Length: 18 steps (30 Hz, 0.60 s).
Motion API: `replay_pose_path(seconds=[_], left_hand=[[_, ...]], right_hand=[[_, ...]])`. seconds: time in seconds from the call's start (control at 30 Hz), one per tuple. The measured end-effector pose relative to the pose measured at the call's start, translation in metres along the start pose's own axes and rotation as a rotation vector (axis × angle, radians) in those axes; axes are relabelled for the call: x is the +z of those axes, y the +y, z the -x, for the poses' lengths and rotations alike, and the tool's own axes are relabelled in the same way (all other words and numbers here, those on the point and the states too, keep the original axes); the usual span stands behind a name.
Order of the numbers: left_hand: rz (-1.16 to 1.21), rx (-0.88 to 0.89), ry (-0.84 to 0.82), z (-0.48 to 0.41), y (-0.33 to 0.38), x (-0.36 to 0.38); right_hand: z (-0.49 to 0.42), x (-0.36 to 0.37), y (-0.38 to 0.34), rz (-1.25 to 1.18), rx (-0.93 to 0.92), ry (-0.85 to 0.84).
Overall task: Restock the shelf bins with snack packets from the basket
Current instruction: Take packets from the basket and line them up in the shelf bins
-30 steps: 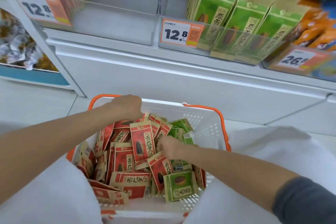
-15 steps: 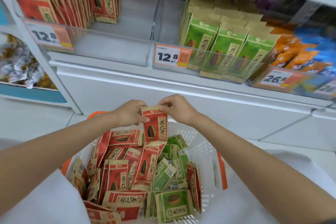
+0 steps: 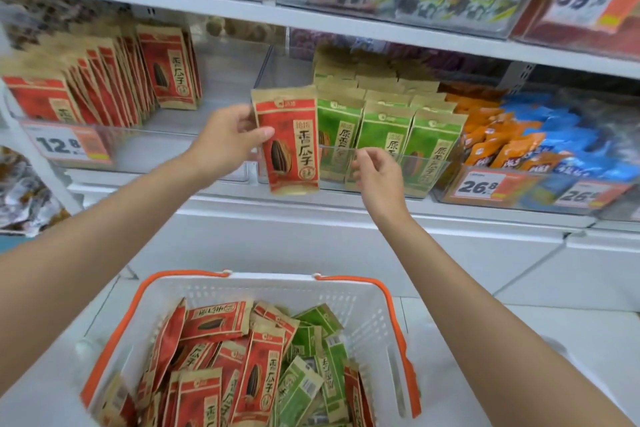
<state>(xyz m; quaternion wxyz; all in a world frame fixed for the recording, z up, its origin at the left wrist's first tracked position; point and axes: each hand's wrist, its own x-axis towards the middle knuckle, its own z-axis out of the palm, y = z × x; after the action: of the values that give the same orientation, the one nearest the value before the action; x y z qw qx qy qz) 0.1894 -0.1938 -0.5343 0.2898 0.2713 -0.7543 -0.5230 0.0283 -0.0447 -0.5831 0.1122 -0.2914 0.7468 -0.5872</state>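
two white shelves (image 3: pixel 346 23) above pale floor (image 3: pixel 568 333)

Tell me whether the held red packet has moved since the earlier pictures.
Yes. The red packet, gripped by the left hand, has risen from just above the basket rim up to the shelf bins.

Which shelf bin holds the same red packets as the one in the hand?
The left bin with the 12.8 tag: its red packets match the held packet in the left hand. The neighbouring bin holds green packets.
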Motion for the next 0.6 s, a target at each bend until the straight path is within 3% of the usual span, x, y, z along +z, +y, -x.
replay_pose_path(seconds=[0.2,0.4,0.47,0.6], left_hand=[[-0.151,-0.06,-0.054,-0.014,0.023,-0.009],[-0.082,-0.184,-0.026,-0.014,0.019,-0.045],[-0.043,-0.189,0.021,-0.016,0.015,-0.064],[0.076,-0.158,0.259,-0.036,-0.001,-0.109]], right_hand=[[0.001,0.007,-0.007,-0.016,0.047,-0.09],[0.011,0.059,-0.051,-0.129,-0.028,-0.45],[0.006,0.089,-0.067,-0.1,-0.084,-0.49],[-0.019,0.152,-0.098,-0.022,-0.141,-0.412]])
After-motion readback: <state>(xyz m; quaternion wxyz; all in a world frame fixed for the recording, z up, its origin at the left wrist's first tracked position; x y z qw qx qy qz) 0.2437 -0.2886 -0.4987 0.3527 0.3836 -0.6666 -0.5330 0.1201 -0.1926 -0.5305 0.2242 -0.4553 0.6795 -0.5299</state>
